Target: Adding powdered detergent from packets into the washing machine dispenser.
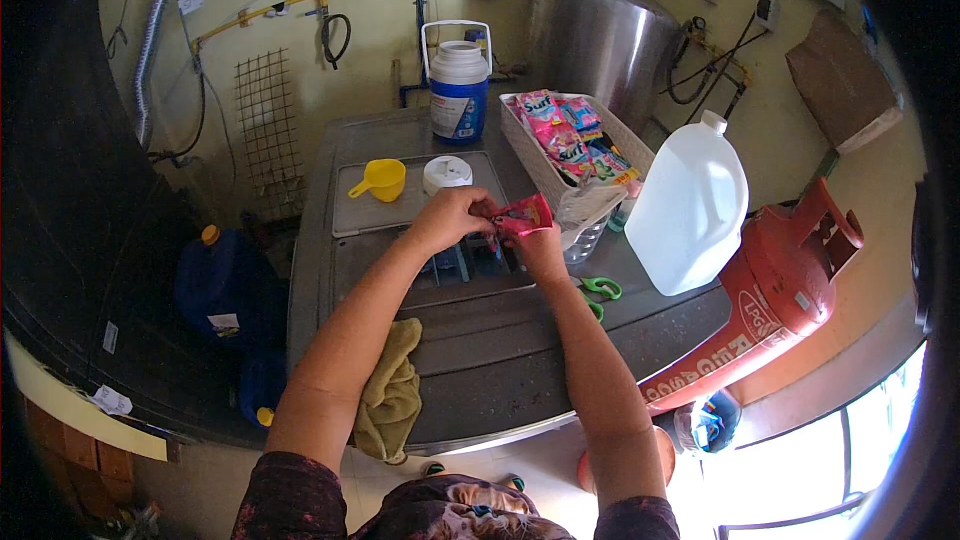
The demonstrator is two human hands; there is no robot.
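Observation:
A pink-red sachet [525, 216] is held up between my two hands above the grey top. The fingers of my left hand [459, 216] pinch its left end. My right hand [537, 244] grips it from the right and below, partly hidden by it. Beneath my hands, a recessed opening [450, 264] in the top shows bluish contents, partly covered by my hands. Green-handled scissors [602, 287] lie beside my right forearm, which hides part of them. A yellow measuring cup [384, 180] and a white round lid [448, 172] rest beyond my left hand.
A white basket [630, 141] of detergent sachets, a blue-and-white jug [459, 94] and a large translucent jug [690, 210] stand on the top [495, 345]. An olive cloth [390, 394] hangs over the front edge. A red gas cylinder [780, 285] stands at right.

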